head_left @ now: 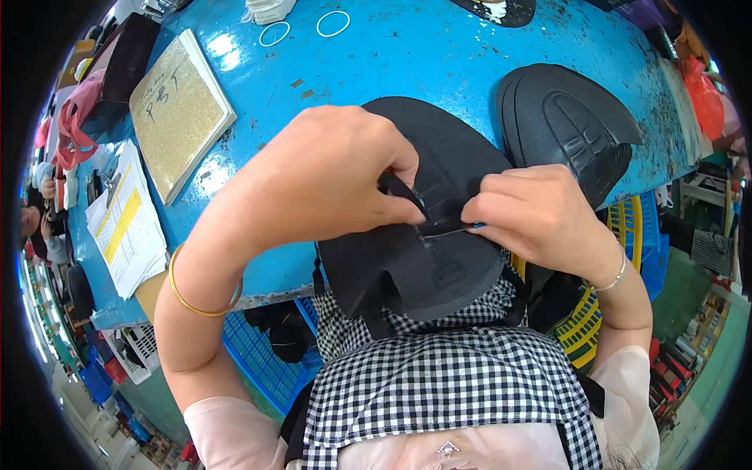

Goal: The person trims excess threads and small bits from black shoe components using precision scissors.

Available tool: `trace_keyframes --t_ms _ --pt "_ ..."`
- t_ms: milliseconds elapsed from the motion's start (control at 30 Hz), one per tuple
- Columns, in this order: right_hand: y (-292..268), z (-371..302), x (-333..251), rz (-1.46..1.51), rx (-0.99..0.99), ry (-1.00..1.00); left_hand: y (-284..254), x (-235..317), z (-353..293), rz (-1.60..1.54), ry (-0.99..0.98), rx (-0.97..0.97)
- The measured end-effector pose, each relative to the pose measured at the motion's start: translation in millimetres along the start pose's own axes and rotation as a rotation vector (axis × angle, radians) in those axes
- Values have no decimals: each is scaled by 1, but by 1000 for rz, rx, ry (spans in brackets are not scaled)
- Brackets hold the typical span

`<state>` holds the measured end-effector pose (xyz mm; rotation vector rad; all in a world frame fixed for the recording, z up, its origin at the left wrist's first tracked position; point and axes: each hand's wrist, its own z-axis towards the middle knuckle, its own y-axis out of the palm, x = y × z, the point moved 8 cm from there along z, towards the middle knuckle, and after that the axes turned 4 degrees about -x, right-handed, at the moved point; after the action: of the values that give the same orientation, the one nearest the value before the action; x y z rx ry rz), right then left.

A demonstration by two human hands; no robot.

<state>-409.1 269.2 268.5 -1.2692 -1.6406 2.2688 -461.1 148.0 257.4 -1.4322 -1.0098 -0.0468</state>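
Observation:
A black moulded shoe-upper piece lies at the near edge of the blue table, over my checked apron. My left hand pinches a small black flap on the piece's top. My right hand grips a thin metal tool with a blue end, its tip pressed against the piece just beside my left fingers. A stack of similar black pieces sits on the table right behind my right hand.
A gold-covered notebook and printed sheets lie at the left. Two white rings rest at the far edge. Blue and yellow plastic crates stand under the table. Another person sits at the far left.

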Motion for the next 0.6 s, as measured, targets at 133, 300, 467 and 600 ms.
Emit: trace_keyframes --t_ms 133,300,467,600 --pt "6 3 -2 -115 -152 -30 4 -10 -1 -125 -150 -129" --pt "6 9 4 126 -159 -98 2 -6 2 -45 -49 -66" --pt "3 22 2 -230 -103 13 2 -6 3 -48 -49 -62" --pt "-1 29 4 -213 -41 17 2 -6 0 -83 -9 -37"
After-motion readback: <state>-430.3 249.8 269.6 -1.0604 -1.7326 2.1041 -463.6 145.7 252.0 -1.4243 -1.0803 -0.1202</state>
